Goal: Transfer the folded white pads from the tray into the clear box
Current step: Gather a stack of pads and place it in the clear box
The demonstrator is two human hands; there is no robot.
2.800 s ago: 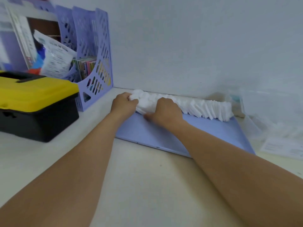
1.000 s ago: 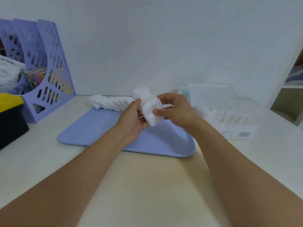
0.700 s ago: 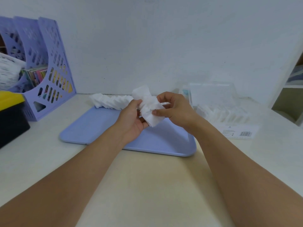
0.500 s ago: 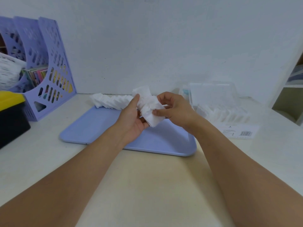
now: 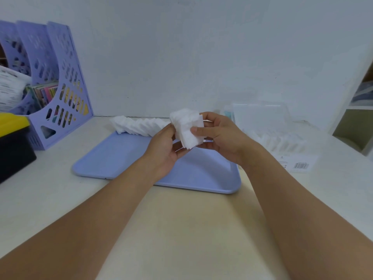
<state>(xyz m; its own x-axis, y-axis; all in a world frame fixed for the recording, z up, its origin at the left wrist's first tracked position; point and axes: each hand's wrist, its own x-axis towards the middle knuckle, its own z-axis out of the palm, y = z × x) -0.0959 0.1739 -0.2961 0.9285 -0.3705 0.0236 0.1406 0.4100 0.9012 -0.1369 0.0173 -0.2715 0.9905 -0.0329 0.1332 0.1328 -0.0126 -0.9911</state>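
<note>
A stack of folded white pads (image 5: 188,128) is held up above the blue tray (image 5: 125,158). My right hand (image 5: 220,136) pinches the stack from the right, thumb on its front face. My left hand (image 5: 163,150) cups the stack from the left and below. A row of more folded white pads (image 5: 139,126) lies along the tray's far edge by the wall. The clear box (image 5: 270,130) stands to the right of the tray with its lid up and several white pads inside.
A purple file rack (image 5: 58,93) with papers stands at the back left. A black toolbox with a yellow lid (image 5: 12,146) sits at the left edge. A barcode label sheet (image 5: 298,162) lies under the clear box. A shelf unit (image 5: 359,118) is at the far right.
Both hands took a bunch of pads off the row on the tray and lifted it. In the last half second the stack has been squared up and sits a little more upright between the hands.
</note>
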